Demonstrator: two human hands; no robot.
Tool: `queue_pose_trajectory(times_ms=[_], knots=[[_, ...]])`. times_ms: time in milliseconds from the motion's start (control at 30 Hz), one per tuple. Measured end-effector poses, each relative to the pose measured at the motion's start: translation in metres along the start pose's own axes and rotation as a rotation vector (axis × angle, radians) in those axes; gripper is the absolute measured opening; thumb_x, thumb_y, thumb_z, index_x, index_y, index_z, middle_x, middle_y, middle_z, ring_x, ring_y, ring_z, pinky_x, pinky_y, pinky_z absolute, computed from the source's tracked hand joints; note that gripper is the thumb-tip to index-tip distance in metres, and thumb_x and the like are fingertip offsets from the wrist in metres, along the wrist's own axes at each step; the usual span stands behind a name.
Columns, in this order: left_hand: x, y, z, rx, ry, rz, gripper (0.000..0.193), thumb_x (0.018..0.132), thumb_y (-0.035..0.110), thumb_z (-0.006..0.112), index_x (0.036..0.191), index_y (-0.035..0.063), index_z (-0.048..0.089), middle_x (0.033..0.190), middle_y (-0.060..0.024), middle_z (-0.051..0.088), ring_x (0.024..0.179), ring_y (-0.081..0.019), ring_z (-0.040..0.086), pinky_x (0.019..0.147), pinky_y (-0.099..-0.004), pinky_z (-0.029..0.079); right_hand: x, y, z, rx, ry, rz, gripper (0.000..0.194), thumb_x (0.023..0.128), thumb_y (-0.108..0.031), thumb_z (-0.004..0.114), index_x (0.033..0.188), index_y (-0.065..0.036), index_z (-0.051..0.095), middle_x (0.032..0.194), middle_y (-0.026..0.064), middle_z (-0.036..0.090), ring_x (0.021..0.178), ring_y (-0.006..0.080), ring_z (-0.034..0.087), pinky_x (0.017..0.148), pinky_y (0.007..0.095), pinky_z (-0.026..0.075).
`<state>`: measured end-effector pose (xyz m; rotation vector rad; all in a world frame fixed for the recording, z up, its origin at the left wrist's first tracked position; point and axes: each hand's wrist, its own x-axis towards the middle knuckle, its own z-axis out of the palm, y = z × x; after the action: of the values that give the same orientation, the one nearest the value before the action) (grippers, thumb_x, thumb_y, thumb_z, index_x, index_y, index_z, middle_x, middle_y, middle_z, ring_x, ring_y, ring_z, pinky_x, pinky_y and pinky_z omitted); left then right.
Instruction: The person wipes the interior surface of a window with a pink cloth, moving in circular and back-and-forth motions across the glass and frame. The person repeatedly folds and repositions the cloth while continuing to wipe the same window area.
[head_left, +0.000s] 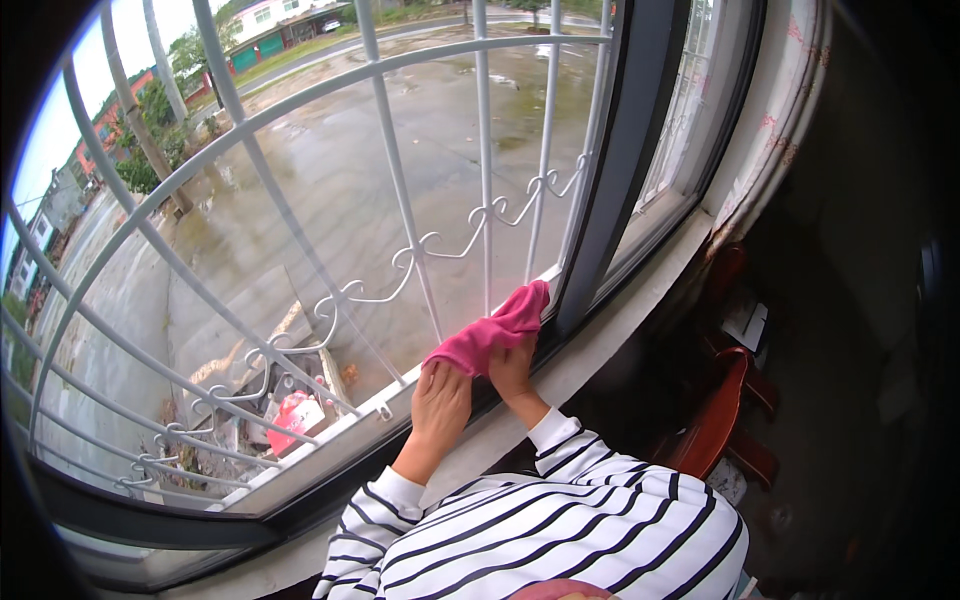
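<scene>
A bunched pink cloth (487, 334) is held up at the lower part of a window, near the dark upright frame (626, 165). My left hand (444, 397) grips its near left end, with the fingertips tucked under the fabric. To the right, my right hand (513, 369) holds the cloth from below, and its fingers are partly hidden by the folds. Both wrists reach over the pale window sill (585, 360). Whether the cloth touches the glass is hard to tell. White metal bars (390, 142) with scrollwork stand just outside.
A patterned curtain (772, 127) hangs at the right end of the window. Below it, a reddish-brown wooden chair (716, 424) stands in the dark room. Outside, a red and white box (296, 424) lies among clutter beyond the bars, beside wet paved ground (315, 202).
</scene>
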<state>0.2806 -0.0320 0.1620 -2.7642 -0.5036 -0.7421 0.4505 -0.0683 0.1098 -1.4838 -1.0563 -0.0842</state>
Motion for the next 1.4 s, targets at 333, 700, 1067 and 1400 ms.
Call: queue_pose_trajectory(times_ms=[333, 700, 1067, 1400], knots=[[-0.171, -0.093, -0.073, 0.163, 0.774, -0.757, 0.071, 0.106, 0.035, 0.047, 0.154, -0.0085, 0.016, 0.157, -0.0326, 0.026, 0.146, -0.0439, 0.027, 0.12, -0.0474, 0.017, -0.038, -0.163, 0.093, 0.31, -0.305, -0.759, 0.036, 0.086, -0.01, 0.065, 0.122, -0.011, 0.071, 0.146, 0.011, 0.054, 0.137, 0.0371, 0.047, 0.115, 0.0579, 0.03], [-0.147, -0.09, -0.077, -0.193, 1.051, -0.946, 0.084, 0.099, 0.035, 0.063, 0.159, 0.0034, 0.012, 0.152, -0.0195, 0.035, 0.129, -0.028, 0.047, 0.107, -0.0419, 0.039, -0.023, -0.175, 0.106, 0.408, -0.415, -0.898, 0.047, 0.077, -0.01, 0.07, 0.123, -0.007, 0.069, 0.138, 0.0118, 0.06, 0.129, 0.029, 0.056, 0.109, 0.0435, 0.046], [0.034, -0.032, -0.042, 0.23, 0.551, -0.087, 0.023, 0.078, 0.02, 0.071, 0.101, 0.0141, 0.074, 0.117, -0.0047, 0.064, 0.128, -0.0308, 0.052, 0.118, -0.0614, 0.02, 0.042, -0.017, -0.003, -0.122, 0.102, -0.453, 0.039, 0.096, -0.027, 0.057, 0.126, -0.003, 0.064, 0.141, 0.0228, 0.054, 0.135, 0.0497, 0.042, 0.114, 0.0554, 0.028], [0.063, -0.032, -0.076, -0.002, 0.561, -0.164, 0.032, 0.077, 0.021, 0.073, 0.107, 0.01, 0.074, 0.129, -0.0118, 0.061, 0.13, -0.0371, 0.048, 0.116, -0.0585, 0.021, 0.061, -0.063, -0.011, -0.088, 0.169, -0.376, 0.06, 0.102, -0.042, 0.048, 0.143, 0.002, 0.049, 0.153, 0.0262, 0.041, 0.146, 0.0459, 0.03, 0.118, 0.0523, 0.021]])
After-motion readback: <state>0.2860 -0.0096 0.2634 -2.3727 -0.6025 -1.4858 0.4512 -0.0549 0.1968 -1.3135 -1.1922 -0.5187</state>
